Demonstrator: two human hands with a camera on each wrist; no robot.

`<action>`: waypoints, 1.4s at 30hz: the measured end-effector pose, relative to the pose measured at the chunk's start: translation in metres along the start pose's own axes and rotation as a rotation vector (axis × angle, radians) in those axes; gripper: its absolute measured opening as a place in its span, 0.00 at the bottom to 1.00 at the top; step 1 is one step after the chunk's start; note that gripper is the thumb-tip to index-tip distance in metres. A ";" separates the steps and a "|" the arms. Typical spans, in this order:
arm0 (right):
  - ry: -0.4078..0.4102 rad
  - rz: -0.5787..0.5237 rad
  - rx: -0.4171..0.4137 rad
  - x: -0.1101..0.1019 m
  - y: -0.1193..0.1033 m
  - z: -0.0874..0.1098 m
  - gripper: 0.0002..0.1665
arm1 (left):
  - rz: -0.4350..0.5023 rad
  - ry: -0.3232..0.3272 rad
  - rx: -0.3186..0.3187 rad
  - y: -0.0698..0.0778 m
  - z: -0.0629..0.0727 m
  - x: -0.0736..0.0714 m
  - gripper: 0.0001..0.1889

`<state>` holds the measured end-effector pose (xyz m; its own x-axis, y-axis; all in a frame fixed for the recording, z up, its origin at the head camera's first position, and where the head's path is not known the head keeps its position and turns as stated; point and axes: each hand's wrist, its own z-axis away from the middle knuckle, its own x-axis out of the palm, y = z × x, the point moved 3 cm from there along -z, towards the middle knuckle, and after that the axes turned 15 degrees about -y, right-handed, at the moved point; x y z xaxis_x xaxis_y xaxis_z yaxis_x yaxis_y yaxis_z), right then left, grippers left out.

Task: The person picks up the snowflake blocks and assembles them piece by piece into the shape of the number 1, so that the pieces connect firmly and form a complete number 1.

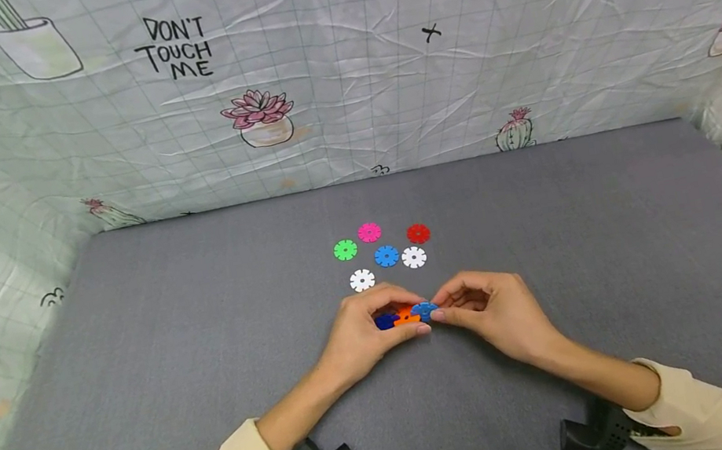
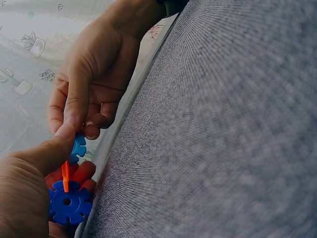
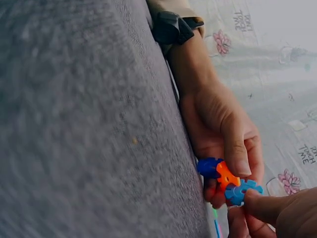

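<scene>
My left hand (image 1: 359, 334) grips a short chain of notched plastic discs between thumb and fingers. The dark blue disc (image 2: 70, 203) is slotted to an orange disc (image 3: 227, 174), which stands crosswise to it. On the orange one's other side sits a light blue disc (image 3: 241, 192). My right hand (image 1: 499, 311) pinches the light blue disc's outer edge with thumb and fingertips. The two hands nearly meet over the grey table (image 1: 205, 323), and the left fingers partly cover the chain in the head view.
Loose notched discs lie flat beyond the hands: a green disc (image 1: 345, 250), a pink disc (image 1: 369, 232), a red disc (image 1: 418, 234), a blue disc (image 1: 386, 256) and two white discs (image 1: 413, 257). A printed cloth (image 1: 334, 62) hangs behind the table and along its sides.
</scene>
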<state>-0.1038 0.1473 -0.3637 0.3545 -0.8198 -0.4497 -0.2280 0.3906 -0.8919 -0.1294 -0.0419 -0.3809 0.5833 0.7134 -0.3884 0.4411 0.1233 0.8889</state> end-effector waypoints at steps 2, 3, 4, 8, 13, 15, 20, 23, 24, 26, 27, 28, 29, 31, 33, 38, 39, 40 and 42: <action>-0.002 -0.009 0.005 -0.002 0.000 0.000 0.07 | -0.011 0.004 0.003 0.000 0.000 0.000 0.12; 0.000 -0.017 0.004 -0.003 -0.001 -0.001 0.07 | -0.014 0.006 0.002 0.000 0.001 -0.001 0.12; 0.005 -0.025 0.004 -0.005 -0.001 -0.001 0.07 | -0.018 0.008 0.001 0.001 0.001 -0.001 0.12; 0.048 -0.023 0.004 -0.013 -0.003 -0.002 0.08 | -0.031 0.007 -0.001 0.002 0.000 -0.001 0.13; 0.086 0.084 0.036 -0.021 -0.001 -0.010 0.09 | 0.006 -0.006 -0.020 0.000 0.001 0.000 0.15; 0.081 0.145 0.039 -0.022 0.000 -0.016 0.10 | 0.015 -0.012 -0.030 -0.001 0.002 0.000 0.15; 0.045 0.265 0.027 -0.025 0.001 -0.037 0.12 | -0.016 -0.014 -0.032 -0.001 0.002 0.000 0.14; 0.031 0.309 0.026 -0.025 0.002 -0.047 0.13 | -0.027 -0.011 -0.024 -0.001 0.002 0.000 0.13; 0.027 0.320 0.022 -0.025 0.003 -0.050 0.14 | -0.026 -0.012 -0.022 -0.001 0.002 0.000 0.13; 0.023 0.343 0.015 -0.024 0.004 -0.055 0.14 | -0.023 -0.013 -0.017 -0.001 0.002 0.000 0.13; 0.020 0.352 0.011 -0.024 0.005 -0.058 0.14 | -0.024 -0.014 -0.013 -0.001 0.001 0.000 0.13; 0.018 0.361 0.010 -0.023 0.006 -0.060 0.14 | -0.025 -0.014 -0.010 -0.001 0.001 0.000 0.13; 0.016 0.368 0.009 -0.022 0.007 -0.062 0.14 | -0.023 -0.014 -0.006 0.000 0.001 0.000 0.13; 0.012 0.377 0.009 -0.021 0.009 -0.065 0.14 | -0.023 -0.015 0.002 0.000 0.001 0.000 0.12; 0.015 0.384 0.009 -0.019 0.011 -0.068 0.14 | -0.023 -0.016 0.008 0.000 0.001 0.001 0.12; 0.029 0.386 0.004 -0.016 0.014 -0.071 0.15 | -0.012 -0.015 0.014 0.001 0.001 0.001 0.12; 0.029 0.387 0.004 -0.016 0.014 -0.071 0.15 | -0.012 -0.012 0.015 0.001 0.001 0.001 0.12; 0.029 0.385 0.008 -0.016 0.014 -0.072 0.16 | -0.012 -0.010 0.015 0.001 0.001 0.001 0.12; 0.024 0.388 0.015 -0.015 0.014 -0.072 0.18 | -0.015 -0.004 0.016 0.001 0.000 0.001 0.13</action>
<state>-0.1774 0.1355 -0.3658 0.2230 -0.6197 -0.7525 -0.3276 0.6794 -0.6566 -0.1284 -0.0417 -0.3807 0.5794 0.7085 -0.4028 0.4609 0.1229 0.8789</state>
